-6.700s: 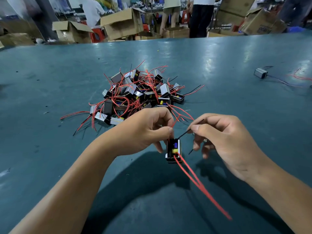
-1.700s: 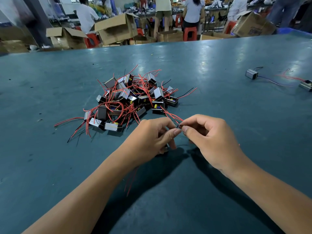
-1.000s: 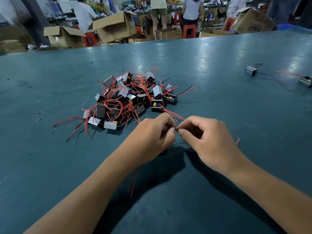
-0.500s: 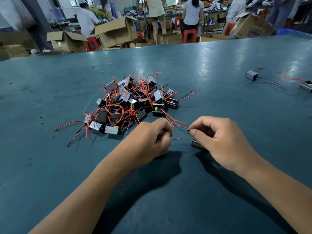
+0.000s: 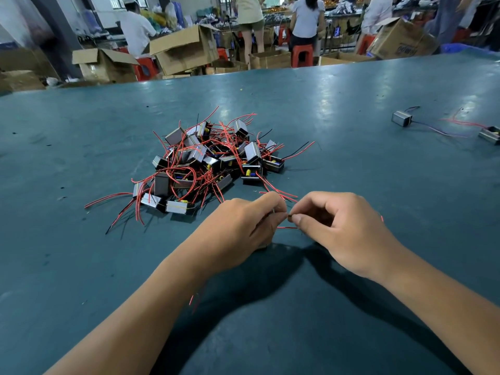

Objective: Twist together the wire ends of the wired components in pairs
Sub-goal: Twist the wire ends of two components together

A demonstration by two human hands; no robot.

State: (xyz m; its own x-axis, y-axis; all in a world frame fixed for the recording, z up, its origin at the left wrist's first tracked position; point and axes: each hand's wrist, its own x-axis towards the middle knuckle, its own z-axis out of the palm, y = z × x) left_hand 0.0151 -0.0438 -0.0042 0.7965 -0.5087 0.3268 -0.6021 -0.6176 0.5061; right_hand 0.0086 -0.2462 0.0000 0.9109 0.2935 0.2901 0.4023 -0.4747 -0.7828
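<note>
Wire: we pinch a thin red insulated wire [image 5: 286, 227] at its ends, low over the matte teal table [image 5: 351, 104].
Hands: left hand [image 5: 240, 226] and right hand [image 5: 341, 228], two, fingertips now nearly meeting; half a second ago they were apart.
Pile: tangled boxy metal-cased components with red leads [image 5: 205, 163] at eleven o'clock.
Strays: two similar components [image 5: 402, 118] at two o'clock.

Big teal worktop [image 5: 351, 85] with a bit of glare on it. Past its far edge it's a busy workshop: open cardboard boxes [image 5: 186, 50] all over the floor, red plastic stools [image 5: 301, 54], a dark pillar [image 5: 58, 31] on the left, people standing at benches further back.
</note>
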